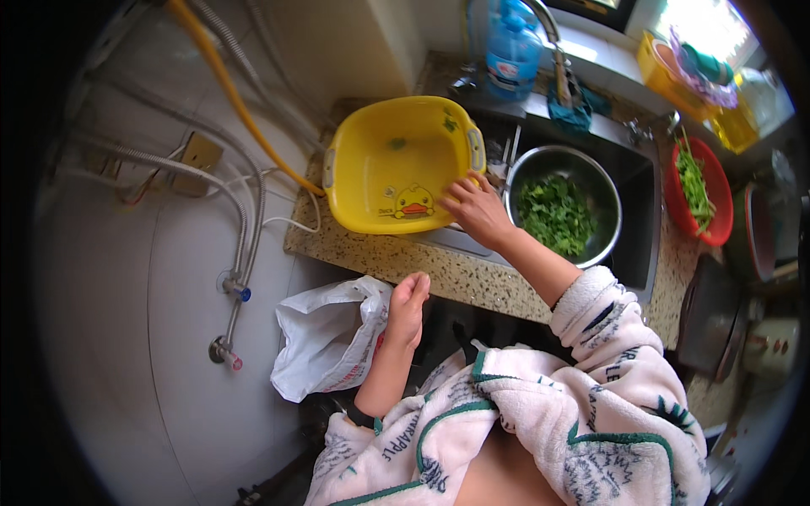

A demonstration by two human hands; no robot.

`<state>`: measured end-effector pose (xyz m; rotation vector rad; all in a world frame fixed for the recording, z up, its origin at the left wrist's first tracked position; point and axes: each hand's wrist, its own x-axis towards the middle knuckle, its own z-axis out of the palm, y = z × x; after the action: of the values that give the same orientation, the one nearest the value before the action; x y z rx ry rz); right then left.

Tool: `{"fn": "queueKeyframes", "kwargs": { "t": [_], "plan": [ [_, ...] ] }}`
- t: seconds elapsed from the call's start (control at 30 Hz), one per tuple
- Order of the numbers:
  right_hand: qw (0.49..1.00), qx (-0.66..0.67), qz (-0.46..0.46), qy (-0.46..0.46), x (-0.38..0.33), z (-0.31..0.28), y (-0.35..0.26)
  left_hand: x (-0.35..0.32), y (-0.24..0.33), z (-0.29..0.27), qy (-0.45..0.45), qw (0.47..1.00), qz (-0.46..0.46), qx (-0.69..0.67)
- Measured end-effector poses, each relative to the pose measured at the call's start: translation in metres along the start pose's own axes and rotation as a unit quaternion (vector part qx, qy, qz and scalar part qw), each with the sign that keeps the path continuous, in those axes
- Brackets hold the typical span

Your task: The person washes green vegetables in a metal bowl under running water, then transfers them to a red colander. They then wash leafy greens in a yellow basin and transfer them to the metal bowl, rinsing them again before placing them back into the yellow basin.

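Note:
A yellow plastic basin (359, 181) with a duck face printed inside stands on the speckled counter, a few green leaf bits in its bottom and on its wall. Over its near right rim reaches my right hand (479, 211), fingers apart; contact with the rim is hard to judge. Lower down, in front of the counter edge, my left hand (407, 310) is closed, its fingers pressed together; whatever they may hold does not show. Right beside it hangs a white plastic bag (316, 337) with its mouth wide. A steel bowl (614, 207) of chopped leafy greens (557, 215) sits by my right wrist.
The dark sink (637, 244) lies around the steel bowl, with a faucet (544, 21) behind. A red basket (717, 190) of green stems stands to the right. A blue water jug (513, 63) is at the back. Hoses and valves (232, 287) run along the left wall.

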<state>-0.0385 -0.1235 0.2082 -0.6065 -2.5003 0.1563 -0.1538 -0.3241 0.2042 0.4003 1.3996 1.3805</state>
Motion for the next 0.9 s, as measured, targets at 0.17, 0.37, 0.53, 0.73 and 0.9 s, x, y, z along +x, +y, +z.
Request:
{"fn": "queueKeyframes", "kwargs": {
  "t": [0.17, 0.37, 0.53, 0.73, 0.9],
  "plan": [
    [0.983, 0.0, 0.151, 0.105, -0.068, -0.05, 0.002, 0.004, 0.008, 0.052, -0.116, 0.992, -0.008, 0.044],
    [0.903, -0.043, 0.37, 0.216, -0.255, -0.128, -0.031, -0.018, -0.011, 0.136, -0.306, 0.94, -0.045, 0.14],
    [0.779, -0.142, 0.56, 0.244, -0.433, -0.147, -0.133, -0.075, -0.067, 0.224, -0.458, 0.851, -0.122, 0.228],
    [0.572, -0.138, 0.753, 0.295, -0.568, -0.113, -0.304, -0.196, -0.182, 0.306, -0.611, 0.683, -0.158, 0.368],
    [0.391, -0.14, 0.854, 0.315, -0.611, -0.058, -0.419, -0.301, -0.282, 0.324, -0.695, 0.54, -0.202, 0.429]
  ]
}}
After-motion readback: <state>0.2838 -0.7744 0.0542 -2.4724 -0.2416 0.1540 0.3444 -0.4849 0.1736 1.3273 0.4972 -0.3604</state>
